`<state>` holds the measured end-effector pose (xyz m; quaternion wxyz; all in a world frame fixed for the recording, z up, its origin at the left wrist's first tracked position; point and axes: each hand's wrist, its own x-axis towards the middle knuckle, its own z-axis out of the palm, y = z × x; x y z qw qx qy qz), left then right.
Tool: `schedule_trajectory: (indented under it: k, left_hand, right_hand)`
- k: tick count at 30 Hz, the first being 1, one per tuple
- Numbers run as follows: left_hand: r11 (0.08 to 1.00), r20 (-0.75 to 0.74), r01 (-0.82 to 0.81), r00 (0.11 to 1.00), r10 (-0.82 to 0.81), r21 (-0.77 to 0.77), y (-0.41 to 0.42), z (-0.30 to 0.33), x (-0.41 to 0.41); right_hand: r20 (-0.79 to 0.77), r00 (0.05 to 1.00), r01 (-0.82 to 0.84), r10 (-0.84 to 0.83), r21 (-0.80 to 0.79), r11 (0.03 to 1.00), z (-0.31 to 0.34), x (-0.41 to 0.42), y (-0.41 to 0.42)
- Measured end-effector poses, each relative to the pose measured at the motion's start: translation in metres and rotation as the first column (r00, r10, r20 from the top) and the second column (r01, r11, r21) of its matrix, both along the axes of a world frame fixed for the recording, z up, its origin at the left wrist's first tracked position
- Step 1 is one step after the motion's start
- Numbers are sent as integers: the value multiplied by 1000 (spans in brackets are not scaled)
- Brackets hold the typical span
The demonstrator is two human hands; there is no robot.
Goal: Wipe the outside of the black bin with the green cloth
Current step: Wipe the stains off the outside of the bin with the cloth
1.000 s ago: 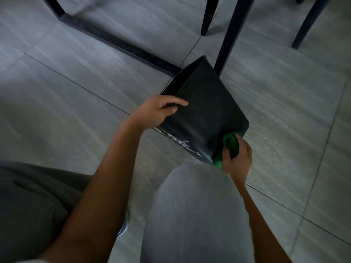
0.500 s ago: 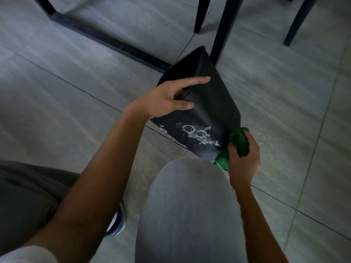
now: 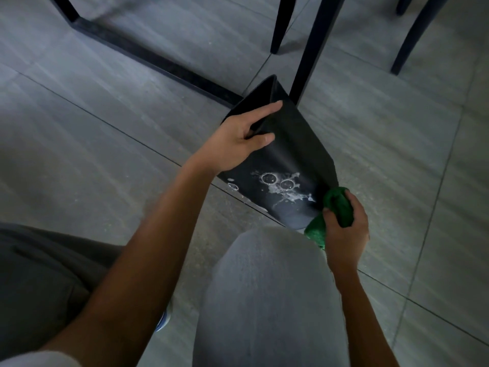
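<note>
The black bin (image 3: 296, 152) is tipped on the grey floor, its open mouth pointing away from me. White foamy smears with two round bubbles sit on its near side. My left hand (image 3: 238, 140) grips the bin's rim, fingers over the edge and thumb on the outer wall. My right hand (image 3: 346, 223) holds the bunched green cloth (image 3: 334, 210) against the bin's lower right corner, beside the foam. My grey-clad knee hides the bin's bottom edge.
Black furniture legs (image 3: 315, 46) stand just behind the bin, with another (image 3: 415, 35) at the far right. A black floor bar (image 3: 148, 56) runs diagonally at the upper left. My grey knee (image 3: 270, 292) fills the lower middle; a shoe tip (image 3: 162, 319) shows beneath my left arm.
My left hand shifted its grip along the rim and the bin turned, bringing the foamy patch into view. My right hand with the cloth stayed at the lower right corner.
</note>
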<state>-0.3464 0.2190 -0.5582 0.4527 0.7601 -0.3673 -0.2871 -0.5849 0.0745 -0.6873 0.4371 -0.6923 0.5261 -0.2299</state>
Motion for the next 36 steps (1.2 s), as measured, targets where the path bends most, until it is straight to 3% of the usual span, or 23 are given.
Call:
schedule_trajectory:
  k: [5, 8, 11, 15, 18, 21, 25, 28, 29, 32, 36]
  left_hand:
    - [992, -33, -120, 992, 118, -38, 1, -19, 14]
    - [993, -126, -120, 985, 116, -20, 2, -30, 17]
    - [995, -262, -57, 964, 35, -76, 8, -36, 15]
    - [983, -331, 89, 933, -139, -161, 10, -38, 6]
    - [995, -387, -40, 922, 3, -87, 5, -40, 4]
    - [964, -182, -267, 947, 263, 3, -6, -51, -8]
    - [951, -81, -303, 951, 297, -70, -14, -53, -22]
    - [964, 0, -264, 965, 264, -41, -16, -34, -10]
    - [966, -27, -256, 966, 255, -20, -15, -30, -5]
    - [945, -318, -326, 899, 300, -30, -11, -24, 2]
    - [928, -453, -367, 838, 303, -58, -6, -37, 2]
  right_hand:
    - [-7, 1000, 4, -5, -21, 1000, 12, -3, -18]
    - [-56, 998, -22, 19, -61, 998, 14, 2, -25]
    - [-116, 993, -10, -4, -121, 993, 11, 10, -23]
    - [-101, 989, 104, -111, -69, 992, 7, 14, -18]
    - [-101, 990, 92, -99, -72, 993, 6, 12, -14]
    - [-133, 988, 66, -73, -55, 996, 6, 16, -17]
    - [-129, 991, 36, -43, -61, 997, 13, 16, -37]
    - [-75, 996, 39, -45, -84, 996, 22, 13, -49]
    - [-57, 997, 48, -54, -92, 995, 24, 12, -51]
    - [-60, 995, 79, -84, -82, 994, 28, 15, -51]
    - [-137, 988, 68, -74, -47, 997, 25, 24, -49]
